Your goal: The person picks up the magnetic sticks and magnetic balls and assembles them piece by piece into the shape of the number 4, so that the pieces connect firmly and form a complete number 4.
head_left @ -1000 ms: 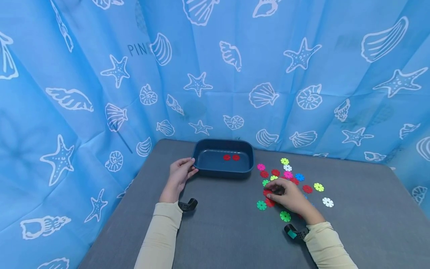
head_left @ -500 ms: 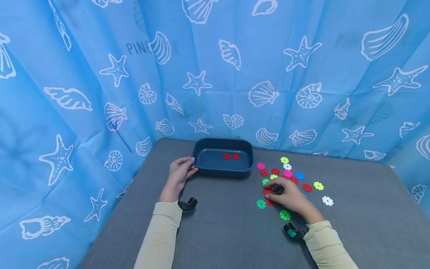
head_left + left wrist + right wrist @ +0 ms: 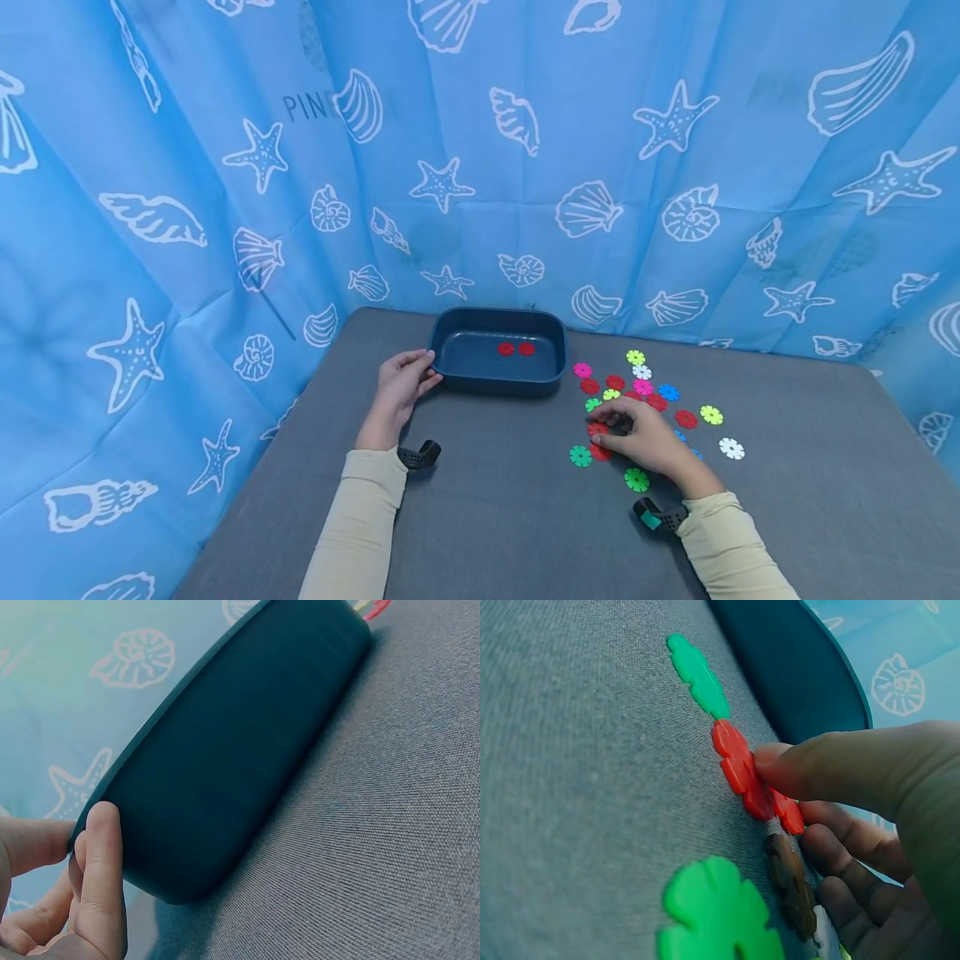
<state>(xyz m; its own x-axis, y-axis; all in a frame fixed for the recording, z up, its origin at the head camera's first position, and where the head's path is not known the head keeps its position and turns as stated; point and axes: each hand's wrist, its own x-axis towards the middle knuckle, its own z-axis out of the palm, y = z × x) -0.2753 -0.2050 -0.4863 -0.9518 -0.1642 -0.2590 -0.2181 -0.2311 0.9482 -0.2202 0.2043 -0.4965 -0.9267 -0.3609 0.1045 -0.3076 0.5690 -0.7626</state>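
While the left grip [image 3: 400, 385] pinches a blue tub [image 3: 495, 387], the right grip [image 3: 642, 431] touches a notched red disc [image 3: 733, 763], hold unclear.

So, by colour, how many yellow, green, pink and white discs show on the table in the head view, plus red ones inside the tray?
Yellow discs: 3
Green discs: 3
Pink discs: 2
White discs: 2
Red discs in the tray: 2
Total: 12
The right hand may hide more.
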